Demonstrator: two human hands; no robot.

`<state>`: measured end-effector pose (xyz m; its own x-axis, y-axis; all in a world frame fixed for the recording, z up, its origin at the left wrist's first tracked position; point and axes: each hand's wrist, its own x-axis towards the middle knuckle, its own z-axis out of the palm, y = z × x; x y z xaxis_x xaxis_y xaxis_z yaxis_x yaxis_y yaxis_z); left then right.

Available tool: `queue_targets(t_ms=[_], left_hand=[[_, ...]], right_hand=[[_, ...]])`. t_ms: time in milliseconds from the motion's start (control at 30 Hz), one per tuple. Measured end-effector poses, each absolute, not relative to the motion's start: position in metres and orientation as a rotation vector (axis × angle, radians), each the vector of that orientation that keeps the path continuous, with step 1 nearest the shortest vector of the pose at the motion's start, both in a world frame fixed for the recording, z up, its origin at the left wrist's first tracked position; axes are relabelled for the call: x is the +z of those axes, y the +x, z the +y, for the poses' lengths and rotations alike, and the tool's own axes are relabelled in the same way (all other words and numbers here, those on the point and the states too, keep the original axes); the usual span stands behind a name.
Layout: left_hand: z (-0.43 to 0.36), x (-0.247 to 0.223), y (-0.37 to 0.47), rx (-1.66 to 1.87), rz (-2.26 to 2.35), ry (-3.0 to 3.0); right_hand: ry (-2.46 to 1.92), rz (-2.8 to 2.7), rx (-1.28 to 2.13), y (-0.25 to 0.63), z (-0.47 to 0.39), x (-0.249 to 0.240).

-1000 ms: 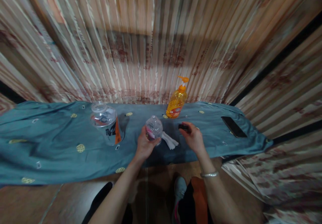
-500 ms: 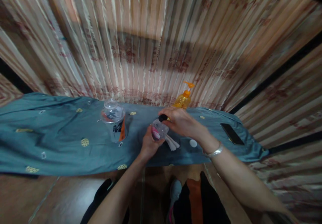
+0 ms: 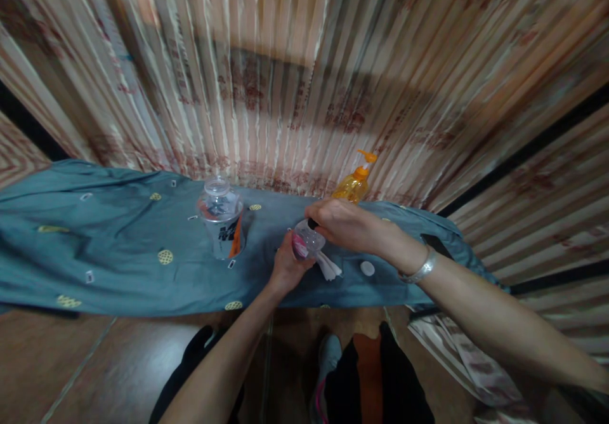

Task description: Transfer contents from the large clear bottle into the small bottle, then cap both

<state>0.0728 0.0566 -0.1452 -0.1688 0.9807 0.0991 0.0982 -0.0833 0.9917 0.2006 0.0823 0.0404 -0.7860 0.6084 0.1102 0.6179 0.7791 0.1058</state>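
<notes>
My left hand (image 3: 289, 264) is wrapped around a clear plastic jar (image 3: 310, 236) with a pink label, its open mouth tilted up. Over the rim, the closed fingers of my right hand (image 3: 335, 221) grip a small black-ended object (image 3: 312, 223); the hand covers most of it, so its kind is unclear. A folded white tissue (image 3: 328, 266) lies on the cloth just below the jar. To its right is a round white lid (image 3: 367, 268).
A clear cup (image 3: 223, 237) with black and orange print stands left, a clear plastic container (image 3: 217, 188) on top. Behind my right hand is an orange pump bottle (image 3: 353, 186). A dark phone (image 3: 435, 244) lies right on the teal cloth (image 3: 118, 240); a striped curtain (image 3: 266, 94) hangs behind.
My right hand has turned and moved slightly, with the black end now lower at the jar's mouth. The left hand keeps its hold. The whole view has shifted a little.
</notes>
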Motion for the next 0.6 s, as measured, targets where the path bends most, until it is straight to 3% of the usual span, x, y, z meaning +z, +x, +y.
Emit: queue_targets(t_ms=[233,433,600], left_hand=[[0.054,-0.140,0.071,1.300,1.390,1.285],[0.053,-0.135,0.071,1.276,1.401,1.294],[0.053,-0.136,0.071,1.273,1.399,1.295]], right_hand=[[-1.043,-2.989,-0.703,0.193,0.077,0.046],[-1.050,-3.131,-0.523,0.190,0.082,0.052],[-1.176,-3.084,-0.571,0.187,0.084,0.056]])
